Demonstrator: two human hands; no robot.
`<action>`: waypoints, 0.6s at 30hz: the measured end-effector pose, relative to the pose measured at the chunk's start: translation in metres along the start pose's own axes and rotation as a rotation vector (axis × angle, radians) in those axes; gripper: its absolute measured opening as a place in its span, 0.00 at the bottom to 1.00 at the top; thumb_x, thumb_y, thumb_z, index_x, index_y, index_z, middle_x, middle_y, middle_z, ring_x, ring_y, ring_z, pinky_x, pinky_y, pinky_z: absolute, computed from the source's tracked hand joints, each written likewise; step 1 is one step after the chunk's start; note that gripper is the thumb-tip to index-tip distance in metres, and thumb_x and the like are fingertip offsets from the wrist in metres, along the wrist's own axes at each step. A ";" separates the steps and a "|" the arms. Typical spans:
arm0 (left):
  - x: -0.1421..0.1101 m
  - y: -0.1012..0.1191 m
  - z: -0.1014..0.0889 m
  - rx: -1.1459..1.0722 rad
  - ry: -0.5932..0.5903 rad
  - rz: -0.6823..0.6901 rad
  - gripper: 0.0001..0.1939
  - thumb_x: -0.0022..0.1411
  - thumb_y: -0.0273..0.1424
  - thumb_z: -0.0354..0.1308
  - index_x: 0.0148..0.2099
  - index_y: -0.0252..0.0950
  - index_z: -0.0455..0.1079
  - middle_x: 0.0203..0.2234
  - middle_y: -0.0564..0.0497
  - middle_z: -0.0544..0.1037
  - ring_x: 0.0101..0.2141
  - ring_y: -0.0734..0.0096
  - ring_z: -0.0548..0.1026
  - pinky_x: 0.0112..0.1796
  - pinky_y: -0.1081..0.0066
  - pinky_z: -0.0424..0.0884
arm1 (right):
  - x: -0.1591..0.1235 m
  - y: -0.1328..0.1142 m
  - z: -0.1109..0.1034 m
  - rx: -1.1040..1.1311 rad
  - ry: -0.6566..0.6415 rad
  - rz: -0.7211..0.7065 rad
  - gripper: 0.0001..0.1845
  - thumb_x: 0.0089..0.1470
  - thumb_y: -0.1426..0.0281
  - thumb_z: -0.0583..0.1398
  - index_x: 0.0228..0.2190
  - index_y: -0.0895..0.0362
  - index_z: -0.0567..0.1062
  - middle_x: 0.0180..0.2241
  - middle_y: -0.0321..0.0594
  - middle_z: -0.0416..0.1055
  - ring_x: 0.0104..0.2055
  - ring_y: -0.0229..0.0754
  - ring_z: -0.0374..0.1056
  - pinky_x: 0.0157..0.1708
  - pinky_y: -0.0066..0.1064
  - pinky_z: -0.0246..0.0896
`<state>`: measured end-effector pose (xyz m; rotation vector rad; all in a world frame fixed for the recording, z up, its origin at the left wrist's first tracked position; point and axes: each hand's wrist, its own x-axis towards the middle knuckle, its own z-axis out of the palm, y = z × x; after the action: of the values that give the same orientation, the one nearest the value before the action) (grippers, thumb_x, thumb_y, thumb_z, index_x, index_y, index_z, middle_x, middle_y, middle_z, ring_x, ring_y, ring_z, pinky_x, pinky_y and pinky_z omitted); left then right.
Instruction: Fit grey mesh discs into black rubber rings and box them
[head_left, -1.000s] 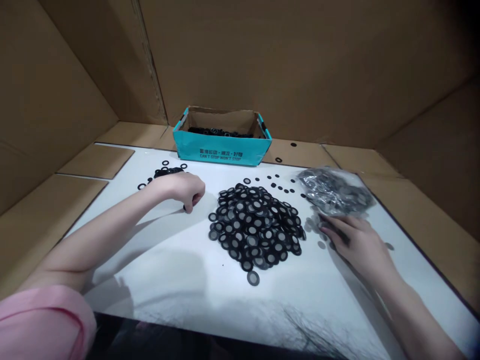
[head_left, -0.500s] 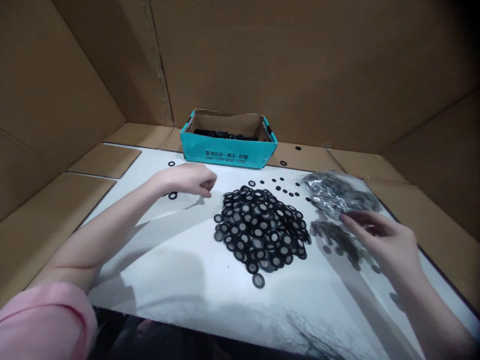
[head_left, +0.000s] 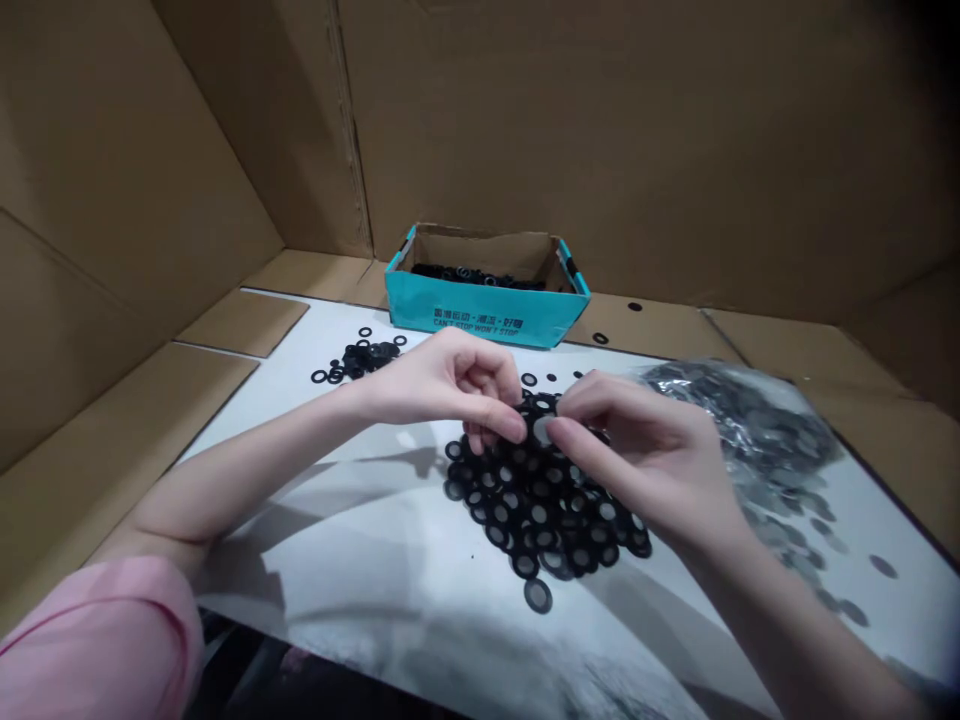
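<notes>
My left hand [head_left: 472, 390] is closed in a pinch over the upper part of the pile; whatever sits between its thumb and fingers is hidden. Facing it from the right, my right hand [head_left: 645, 445] pinches a small pale grey disc [head_left: 543, 431] between thumb and forefinger. The two sets of fingertips are a short gap apart. Below them lies a heap of black rings with grey centres [head_left: 540, 513], partly covered by both hands. A smaller pile of black rings [head_left: 367, 357] lies behind my left forearm.
A turquoise box [head_left: 487, 310] holding black rings stands at the back. On the right, a clear plastic bag [head_left: 750, 415] contains grey discs, with loose grey discs [head_left: 802, 535] spilled before it. Cardboard walls [head_left: 600, 130] surround the white table surface [head_left: 375, 560].
My left hand has moved right from the small black ring pile to above the heap. The right hand has come left from the bag and spilled discs, with a grey disc in its fingers.
</notes>
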<state>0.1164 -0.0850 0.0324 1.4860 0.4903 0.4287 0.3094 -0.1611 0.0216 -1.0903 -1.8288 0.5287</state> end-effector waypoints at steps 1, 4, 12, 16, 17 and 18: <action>0.000 0.001 0.001 -0.053 -0.001 -0.014 0.11 0.48 0.24 0.69 0.29 0.29 0.67 0.18 0.53 0.77 0.19 0.76 0.76 0.22 0.80 0.74 | 0.001 0.001 0.002 0.004 0.002 -0.001 0.11 0.53 0.70 0.61 0.20 0.55 0.69 0.20 0.34 0.67 0.23 0.35 0.62 0.24 0.30 0.57; 0.002 0.001 0.003 -0.153 0.000 -0.039 0.14 0.46 0.25 0.71 0.29 0.29 0.67 0.17 0.53 0.77 0.19 0.75 0.76 0.22 0.80 0.74 | 0.001 0.004 0.005 -0.011 0.027 -0.006 0.11 0.53 0.70 0.61 0.21 0.55 0.69 0.20 0.34 0.67 0.23 0.35 0.62 0.24 0.29 0.57; 0.004 -0.008 0.007 -0.143 -0.050 -0.032 0.09 0.53 0.24 0.67 0.32 0.28 0.69 0.20 0.52 0.78 0.20 0.75 0.78 0.25 0.79 0.75 | -0.002 0.009 0.008 -0.141 -0.017 -0.119 0.10 0.56 0.73 0.59 0.23 0.56 0.71 0.20 0.35 0.68 0.23 0.33 0.63 0.25 0.27 0.57; 0.006 -0.009 0.008 -0.083 -0.057 0.005 0.07 0.56 0.26 0.65 0.32 0.28 0.69 0.21 0.52 0.78 0.21 0.77 0.77 0.26 0.80 0.75 | -0.003 0.012 0.007 -0.128 -0.054 -0.126 0.13 0.57 0.72 0.58 0.21 0.56 0.68 0.19 0.33 0.65 0.22 0.32 0.61 0.23 0.25 0.55; 0.006 -0.009 0.008 -0.073 -0.055 0.018 0.08 0.57 0.27 0.64 0.33 0.28 0.69 0.21 0.53 0.77 0.21 0.78 0.77 0.26 0.80 0.75 | -0.003 0.013 0.007 -0.106 -0.064 -0.121 0.13 0.58 0.72 0.57 0.22 0.56 0.68 0.19 0.33 0.65 0.22 0.32 0.61 0.23 0.25 0.55; 0.006 -0.009 0.008 -0.063 -0.052 0.030 0.08 0.57 0.27 0.64 0.33 0.28 0.69 0.20 0.53 0.77 0.21 0.78 0.77 0.25 0.80 0.75 | -0.003 0.014 0.006 -0.083 -0.073 -0.119 0.12 0.58 0.72 0.57 0.23 0.56 0.68 0.20 0.32 0.65 0.22 0.31 0.61 0.23 0.25 0.55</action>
<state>0.1258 -0.0884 0.0231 1.4415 0.4109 0.4244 0.3112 -0.1560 0.0064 -1.0210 -1.9810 0.4312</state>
